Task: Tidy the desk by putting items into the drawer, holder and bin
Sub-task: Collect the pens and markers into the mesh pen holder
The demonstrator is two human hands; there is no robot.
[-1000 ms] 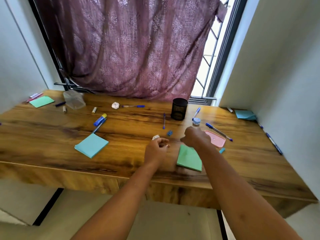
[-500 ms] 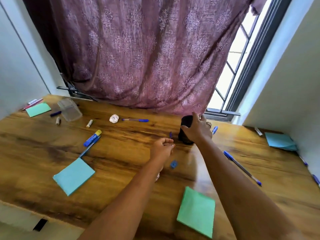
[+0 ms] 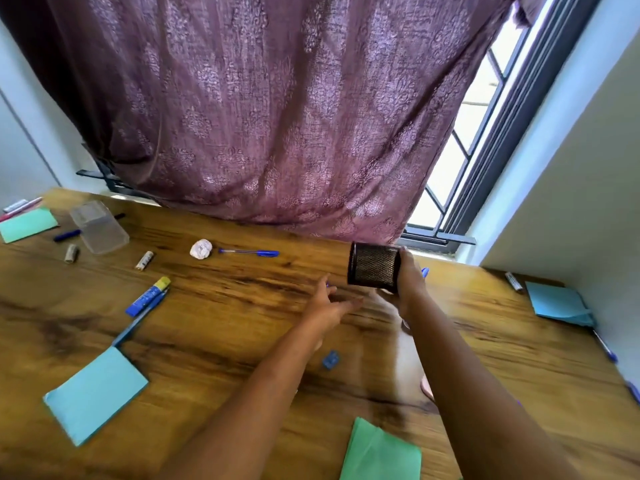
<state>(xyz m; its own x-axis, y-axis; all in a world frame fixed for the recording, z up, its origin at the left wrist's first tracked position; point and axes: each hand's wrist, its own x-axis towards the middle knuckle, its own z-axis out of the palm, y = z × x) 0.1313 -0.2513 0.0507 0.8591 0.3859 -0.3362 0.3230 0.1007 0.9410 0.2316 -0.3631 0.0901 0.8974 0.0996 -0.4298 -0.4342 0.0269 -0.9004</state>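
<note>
The right hand (image 3: 410, 285) grips the black mesh holder (image 3: 374, 266) over the far part of the bench (image 3: 225, 323), with the holder tipped on its side. The left hand (image 3: 325, 306) reaches just below it, fingers straight and spread, holding nothing. A crumpled paper ball (image 3: 201, 249) and a blue pen (image 3: 249, 252) lie further left, and a small blue piece (image 3: 330, 359) sits beside the left forearm.

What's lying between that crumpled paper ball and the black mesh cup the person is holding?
In the head view, a blue pen lies there, just beside the paper ball; the rest up to the mesh cup is bare desk.
</note>
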